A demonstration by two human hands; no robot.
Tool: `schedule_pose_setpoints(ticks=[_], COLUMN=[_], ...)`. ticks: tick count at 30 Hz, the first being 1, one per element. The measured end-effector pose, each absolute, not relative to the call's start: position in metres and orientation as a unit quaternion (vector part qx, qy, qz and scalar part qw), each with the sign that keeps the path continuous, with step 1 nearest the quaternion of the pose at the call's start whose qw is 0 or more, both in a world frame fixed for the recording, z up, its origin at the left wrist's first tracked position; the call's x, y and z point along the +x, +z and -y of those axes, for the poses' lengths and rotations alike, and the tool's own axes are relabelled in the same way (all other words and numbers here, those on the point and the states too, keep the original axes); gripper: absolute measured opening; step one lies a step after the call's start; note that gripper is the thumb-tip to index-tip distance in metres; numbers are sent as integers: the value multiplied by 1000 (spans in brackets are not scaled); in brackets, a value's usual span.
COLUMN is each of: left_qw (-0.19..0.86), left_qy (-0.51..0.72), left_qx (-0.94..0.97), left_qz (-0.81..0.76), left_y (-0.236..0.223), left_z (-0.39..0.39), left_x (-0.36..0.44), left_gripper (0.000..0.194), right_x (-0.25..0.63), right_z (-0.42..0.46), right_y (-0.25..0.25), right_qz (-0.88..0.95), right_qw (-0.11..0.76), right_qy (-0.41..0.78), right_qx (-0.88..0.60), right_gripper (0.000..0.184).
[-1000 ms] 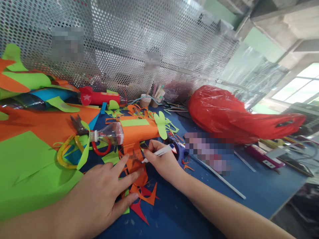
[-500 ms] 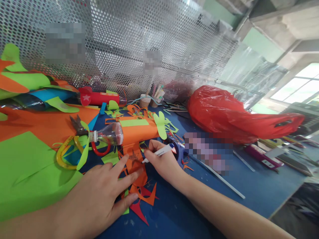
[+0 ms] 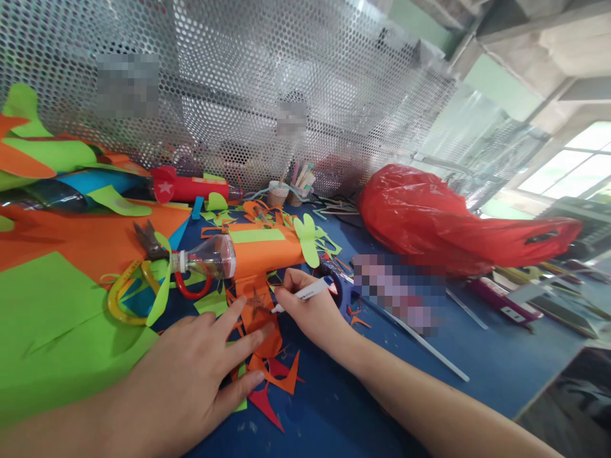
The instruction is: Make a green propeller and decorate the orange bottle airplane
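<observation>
My right hand (image 3: 310, 312) grips a white marker (image 3: 311, 289) with a dark blue end. The marker's tip is at the edge of a dark star (image 3: 258, 301) drawn on an orange paper wing (image 3: 270, 343). Spread flat, my left hand (image 3: 200, 362) lies with its fingertips on that wing. The wing joins a clear plastic bottle (image 3: 206, 256) lying on its side, wrapped in orange paper (image 3: 267, 252) with a light green strip on top. A green rounded paper piece (image 3: 307, 240) stands at the bottle's right end.
Pliers with yellow handles (image 3: 125, 294) and green paper sheets (image 3: 52, 318) lie left. Paper scraps (image 3: 286, 375) surround the bottle. A tape roll (image 3: 346, 289) sits behind my right hand, a white stick (image 3: 420, 340) and red plastic bag (image 3: 420, 210) to the right. Perforated metal (image 3: 229, 95) rises behind.
Almost nothing differs. Both hands, the marker and the bottle keep their places, and the marker has turned very slightly at most.
</observation>
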State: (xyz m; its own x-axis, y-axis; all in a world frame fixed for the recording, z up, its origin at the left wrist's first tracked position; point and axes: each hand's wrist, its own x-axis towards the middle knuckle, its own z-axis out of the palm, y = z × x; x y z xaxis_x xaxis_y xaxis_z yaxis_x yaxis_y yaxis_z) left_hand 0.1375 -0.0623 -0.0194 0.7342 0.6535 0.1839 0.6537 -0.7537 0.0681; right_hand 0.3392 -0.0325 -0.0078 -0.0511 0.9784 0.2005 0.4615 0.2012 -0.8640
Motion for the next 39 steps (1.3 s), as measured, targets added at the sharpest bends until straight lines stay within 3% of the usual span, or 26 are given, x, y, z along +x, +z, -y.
schedule_pose_setpoints(ticks=[15, 21, 39], left_qw=[-1, 9, 29], left_qy=[-93, -109, -98], left_qx=[-933, -928, -928], left_qz=[346, 357, 359], left_y=[-16, -19, -19], left_z=[62, 63, 63], left_x=[138, 137, 137], left_gripper=[47, 47, 48], right_x=[339, 339, 339], right_z=[36, 35, 33], right_y=[-3, -4, -10], right_qz=[629, 612, 629], right_qw=[444, 453, 433], right_qy=[312, 343, 343], right_qx=[-557, -550, -546], right_gripper=[34, 25, 24])
